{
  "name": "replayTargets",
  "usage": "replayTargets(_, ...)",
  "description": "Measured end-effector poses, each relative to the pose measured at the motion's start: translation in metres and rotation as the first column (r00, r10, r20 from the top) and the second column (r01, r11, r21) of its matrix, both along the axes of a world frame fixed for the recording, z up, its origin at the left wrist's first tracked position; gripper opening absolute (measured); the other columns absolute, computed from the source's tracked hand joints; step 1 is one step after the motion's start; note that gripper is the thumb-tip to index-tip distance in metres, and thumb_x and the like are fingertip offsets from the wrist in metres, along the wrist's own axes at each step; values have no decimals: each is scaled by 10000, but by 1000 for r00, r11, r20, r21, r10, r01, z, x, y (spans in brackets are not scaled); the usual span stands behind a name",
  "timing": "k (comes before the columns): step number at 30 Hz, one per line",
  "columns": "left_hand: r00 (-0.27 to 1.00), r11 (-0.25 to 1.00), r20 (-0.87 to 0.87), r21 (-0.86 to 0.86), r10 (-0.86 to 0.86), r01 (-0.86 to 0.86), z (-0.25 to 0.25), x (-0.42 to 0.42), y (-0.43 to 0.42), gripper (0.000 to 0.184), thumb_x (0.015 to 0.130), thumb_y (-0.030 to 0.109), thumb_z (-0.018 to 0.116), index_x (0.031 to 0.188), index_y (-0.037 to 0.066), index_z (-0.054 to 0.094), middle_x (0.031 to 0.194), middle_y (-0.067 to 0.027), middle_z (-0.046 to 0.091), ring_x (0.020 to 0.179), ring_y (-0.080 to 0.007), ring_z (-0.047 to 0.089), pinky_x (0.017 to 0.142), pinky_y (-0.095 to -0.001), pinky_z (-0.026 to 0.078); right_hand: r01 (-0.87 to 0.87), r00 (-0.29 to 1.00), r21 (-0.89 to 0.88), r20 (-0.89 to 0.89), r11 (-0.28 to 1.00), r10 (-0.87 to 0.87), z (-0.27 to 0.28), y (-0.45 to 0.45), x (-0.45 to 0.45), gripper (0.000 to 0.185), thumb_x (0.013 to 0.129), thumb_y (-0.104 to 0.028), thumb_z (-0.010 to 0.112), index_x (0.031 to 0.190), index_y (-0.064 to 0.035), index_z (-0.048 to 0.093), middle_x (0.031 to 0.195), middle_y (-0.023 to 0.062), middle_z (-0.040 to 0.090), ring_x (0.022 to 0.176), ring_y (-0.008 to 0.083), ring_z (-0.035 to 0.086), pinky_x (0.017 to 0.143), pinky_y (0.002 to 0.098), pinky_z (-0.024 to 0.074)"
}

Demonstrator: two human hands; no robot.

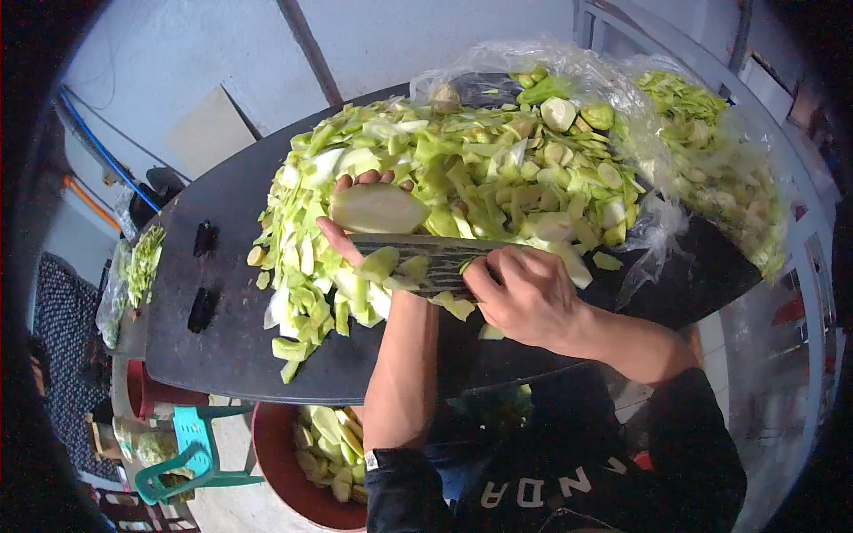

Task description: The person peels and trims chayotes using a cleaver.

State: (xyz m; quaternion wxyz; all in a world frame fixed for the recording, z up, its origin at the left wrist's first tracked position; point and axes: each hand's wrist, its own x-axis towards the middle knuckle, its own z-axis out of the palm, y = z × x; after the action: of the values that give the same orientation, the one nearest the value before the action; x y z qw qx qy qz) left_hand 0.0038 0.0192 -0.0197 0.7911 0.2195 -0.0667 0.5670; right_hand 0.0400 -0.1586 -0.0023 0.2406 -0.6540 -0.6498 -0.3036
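A pale, peeled oblong vegetable [378, 208] lies in my left hand [342, 226], whose fingers curl round its far side. Just below it is the broad dark blade of a knife [435, 259], with several green slices stuck to its face. My right hand [524, 293] is closed around the handle end of the knife. Behind and beneath both hands a large heap of green and white peelings and slices [462, 169] covers much of the dark table [240, 355].
Clear plastic bags [653, 160] holding more green pieces lie at the back right. A red tub [275, 462] of pale green pieces stands below the table's front edge, beside a teal stool [195, 444]. Another bag of greens [142, 266] is at the left.
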Motion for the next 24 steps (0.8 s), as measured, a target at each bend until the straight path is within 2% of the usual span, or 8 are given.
replayTargets(3,997,999,-54,-5,50,-51,0,0,-1,620,938,603,341,1147,53,537,961,-136,605,880,-299,600,733,-422,522,10,1000,-16,-6,1000,-10,0,-1,-1,151,747,-129,605,844,-44,527,679,69,562,619,203,623,510,318,510)
replayTargets(6,1000,1000,-19,17,-17,18,-3,0,0,614,935,610,345,1145,63,530,945,-116,596,882,-289,586,745,-428,514,13,999,-29,-29,1000,-14,-3,0,0,152,751,-133,604,840,-45,519,675,73,557,615,215,626,498,328,508)
replayTargets(8,983,980,64,110,-174,166,-9,3,1,585,939,601,349,1135,80,530,960,-96,573,910,-278,559,779,-424,496,9,999,-36,-52,999,-11,-1,2,2,153,752,-135,604,839,-46,515,675,77,555,613,223,628,493,336,509)
replayTargets(12,996,996,-56,60,-68,72,-6,11,-29,542,950,585,347,1138,106,518,1019,-74,542,975,-254,522,842,-414,459,29,994,-13,-108,1000,-30,-1,7,5,207,730,-112,632,890,-40,521,713,86,531,620,249,606,519,359,512)
replayTargets(15,993,985,-89,148,-77,90,-11,17,-34,510,964,579,321,1165,140,488,1092,-47,498,1044,-207,469,912,-387,402,69,986,-37,-149,997,-74,-4,9,6,262,714,-87,660,937,-35,532,749,86,511,641,257,587,548,367,511)
replayTargets(19,987,980,-41,119,-155,158,-15,19,-27,521,966,582,310,1162,138,500,1066,-60,523,1007,-224,495,895,-401,416,67,985,-67,-151,995,-77,-7,12,9,231,732,-83,655,921,-33,532,755,86,523,654,253,600,544,362,517)
replayTargets(21,975,987,-197,101,-100,121,-12,15,-26,551,965,592,300,1158,122,514,1037,-93,558,931,-260,554,825,-419,467,47,982,-53,-181,997,-56,-4,13,9,193,752,-95,617,912,-26,533,737,111,559,637,267,628,536,370,528)
replayTargets(24,965,988,-216,19,-146,154,-6,14,-28,568,967,591,292,1152,106,522,1010,-126,582,839,-296,598,731,-429,509,34,982,-54,-183,998,-43,-7,14,13,164,772,-105,582,900,-14,536,721,135,598,619,286,657,531,387,542)
